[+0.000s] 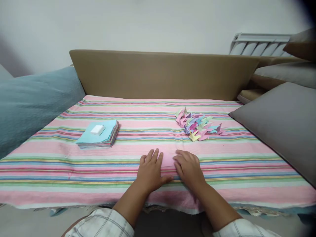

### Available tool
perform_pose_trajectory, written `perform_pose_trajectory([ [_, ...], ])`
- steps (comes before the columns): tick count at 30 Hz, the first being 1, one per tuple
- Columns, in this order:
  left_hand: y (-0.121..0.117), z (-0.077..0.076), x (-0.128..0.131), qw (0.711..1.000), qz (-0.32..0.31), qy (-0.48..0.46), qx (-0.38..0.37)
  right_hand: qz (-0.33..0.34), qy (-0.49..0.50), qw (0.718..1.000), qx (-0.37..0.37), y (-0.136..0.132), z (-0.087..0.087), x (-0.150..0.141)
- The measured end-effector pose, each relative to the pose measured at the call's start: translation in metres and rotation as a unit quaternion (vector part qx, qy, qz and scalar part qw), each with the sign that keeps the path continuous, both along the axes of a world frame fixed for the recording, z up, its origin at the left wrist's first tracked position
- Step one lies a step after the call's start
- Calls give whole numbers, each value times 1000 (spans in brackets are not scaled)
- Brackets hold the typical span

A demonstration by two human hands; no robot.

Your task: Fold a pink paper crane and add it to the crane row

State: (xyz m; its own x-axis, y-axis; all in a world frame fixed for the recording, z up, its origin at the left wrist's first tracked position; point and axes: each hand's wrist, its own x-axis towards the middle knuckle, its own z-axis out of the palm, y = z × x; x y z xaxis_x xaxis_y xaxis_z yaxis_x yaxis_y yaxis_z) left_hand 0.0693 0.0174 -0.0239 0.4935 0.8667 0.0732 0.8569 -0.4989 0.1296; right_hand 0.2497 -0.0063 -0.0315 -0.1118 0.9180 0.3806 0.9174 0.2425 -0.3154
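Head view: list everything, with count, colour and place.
Sheet: one, pink, between the hands.
Stack: one, paper, blue on top, left on cloth.
Block: one, white, on the stack.
Paper cranes: many, pastel, right on cloth.
Cloth: one, striped, mostly pink, centre.
Backrest: one, brown, behind cloth.
Cover: one, blue, far left.
Cushions: several, grey and brown, far right.
Radiator: one, white, back right.
Wall: pale, background.
Floor: grey, bottom.
Left hand: one, sheet's left side.
Right hand: one, sheet's right side.
Sleeves: two, white checked, bottom.

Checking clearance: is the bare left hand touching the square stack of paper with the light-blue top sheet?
Apart. The head view plainly shows pink striped cloth between the left hand and the blue-topped paper stack.
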Motion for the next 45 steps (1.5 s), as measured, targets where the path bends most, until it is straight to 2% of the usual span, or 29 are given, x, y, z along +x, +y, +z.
perform_pose_trajectory([
  [4,0,-2,-2,1000,-12,5,3,88,-23,996,11,-7,-7,-12],
  [10,1,-2,-3,1000,-20,14,4,109,-46,991,-56,-10,0,-15],
  [15,1,-1,-2,1000,-16,15,2,93,-43,992,-79,-10,10,-8],
  [22,1,-1,-1,1000,-11,11,11,38,-41,991,-125,-7,18,18],
  [24,1,-1,-1,1000,-11,10,12,-1,-45,992,-118,-7,20,22],
  [26,1,-1,-1,1000,-11,11,11,-28,-38,996,-78,-8,21,20],
  [28,1,-1,-1,1000,-11,14,11,-3,-18,1000,-25,-10,17,14],
  [30,2,-1,-1,1000,-10,18,10,83,-9,997,6,-11,10,5],
  [33,2,-2,-2,1000,-12,22,9,154,-25,988,6,-11,-1,-8],
  [37,3,-1,-3,1000,-16,8,4,151,-48,986,-40,-9,-5,-16],
  [45,-8,7,-22,999,-49,-3,7,150,-51,984,-79,-10,6,-16],
])
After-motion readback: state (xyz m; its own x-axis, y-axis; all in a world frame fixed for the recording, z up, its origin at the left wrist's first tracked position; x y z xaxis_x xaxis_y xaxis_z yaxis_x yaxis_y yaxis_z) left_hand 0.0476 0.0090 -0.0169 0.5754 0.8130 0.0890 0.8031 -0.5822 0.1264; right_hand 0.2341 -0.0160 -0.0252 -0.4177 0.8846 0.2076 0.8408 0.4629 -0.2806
